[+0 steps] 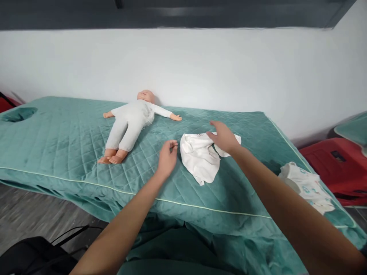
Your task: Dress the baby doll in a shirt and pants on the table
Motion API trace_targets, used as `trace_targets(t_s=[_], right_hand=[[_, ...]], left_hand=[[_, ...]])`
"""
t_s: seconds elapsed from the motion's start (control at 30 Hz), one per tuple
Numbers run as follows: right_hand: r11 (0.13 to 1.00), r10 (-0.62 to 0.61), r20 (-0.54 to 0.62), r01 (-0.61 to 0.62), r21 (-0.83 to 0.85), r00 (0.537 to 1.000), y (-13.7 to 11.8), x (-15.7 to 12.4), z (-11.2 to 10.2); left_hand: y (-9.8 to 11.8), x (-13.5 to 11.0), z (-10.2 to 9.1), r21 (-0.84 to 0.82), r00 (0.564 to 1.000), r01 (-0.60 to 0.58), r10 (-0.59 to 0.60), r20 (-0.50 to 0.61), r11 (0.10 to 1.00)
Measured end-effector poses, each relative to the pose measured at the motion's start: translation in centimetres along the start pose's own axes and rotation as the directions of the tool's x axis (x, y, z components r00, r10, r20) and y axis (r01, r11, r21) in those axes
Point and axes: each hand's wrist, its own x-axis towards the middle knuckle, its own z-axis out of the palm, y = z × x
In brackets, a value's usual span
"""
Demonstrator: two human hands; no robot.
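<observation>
A small white baby garment lies loosely bunched on the green quilted cover, with a printed label at its top edge and a small fastener at its lower edge. Just left of it is my left hand, fingers loosely curled and thumb apart, holding nothing. Over the garment's right part hovers my right hand, thumb and fingers spread, hiding some of the cloth; I cannot tell whether it touches. A baby doll in a white body lies on its back to the left, arms stretched out and head toward the wall.
The green quilted cover is spread over a long bed with a face hole at its left end. Patterned white baby clothing lies near the right edge. Beyond stands a red case. A black bag is at lower left.
</observation>
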Motion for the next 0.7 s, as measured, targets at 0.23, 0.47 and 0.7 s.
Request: trace_targets(t_s=[0.23,0.47,0.7], right_hand=[[0.98,-0.184,0.417,0.2,0.006,0.89,-2.0,3.6,0.3],[0.959,-0.256,0.369,0.282,-0.019,0.893,-6.1,1.3,-7.0],[0.814,-0.065,0.09,0.105,-0.572,0.994,-6.8,-1.2,-16.1]], left_hand=[[3.8,4.2,3.2,-0.137,0.878,0.283,-0.198,0.435,0.949],[12.2,4.0,-0.1,-0.094,0.733,-0.251,0.253,0.631,0.963],[17.7,4.8,-3.2,0.502,0.802,-0.577,0.331,0.496,0.644]])
